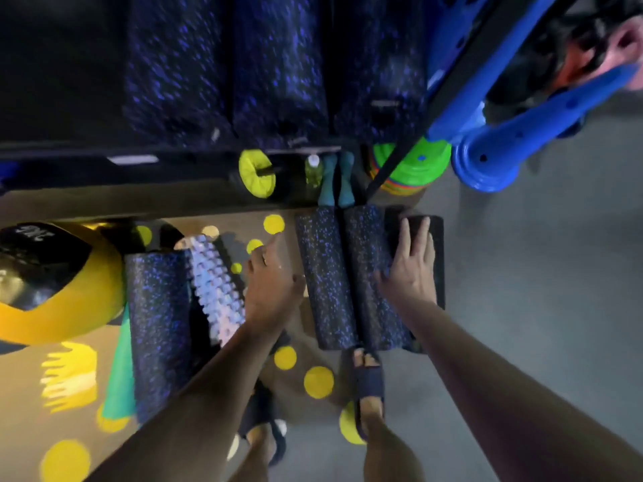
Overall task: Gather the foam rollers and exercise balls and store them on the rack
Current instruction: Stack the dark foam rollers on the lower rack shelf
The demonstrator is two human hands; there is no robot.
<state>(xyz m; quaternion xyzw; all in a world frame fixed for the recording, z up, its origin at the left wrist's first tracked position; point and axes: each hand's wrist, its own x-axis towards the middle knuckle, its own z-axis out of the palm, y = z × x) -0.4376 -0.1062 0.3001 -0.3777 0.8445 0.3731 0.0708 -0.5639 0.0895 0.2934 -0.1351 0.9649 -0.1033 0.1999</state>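
Observation:
Two black foam rollers with blue specks (325, 276) (368, 252) lie side by side on the floor below the rack (174, 151). A plain black roller (439, 259) lies at their right. My right hand (410, 269) rests flat across the black roller and the right speckled one, fingers spread. My left hand (271, 283) hovers open just left of the pair. Further left lie another speckled roller (156, 318) and a pale knobbly roller (215, 287). A yellow and black exercise ball (52, 283) sits at far left. Several speckled rollers (271, 64) lie on the rack's shelf.
A lower shelf holds a yellow disc (255, 173), a bottle (313, 170) and teal dumbbells (335, 182). Stacked coloured cones (414, 168) and a blue frame (504, 133) stand at right. A dotted brown mat (299, 373) covers the floor; my sandalled feet (368, 384) stand on it.

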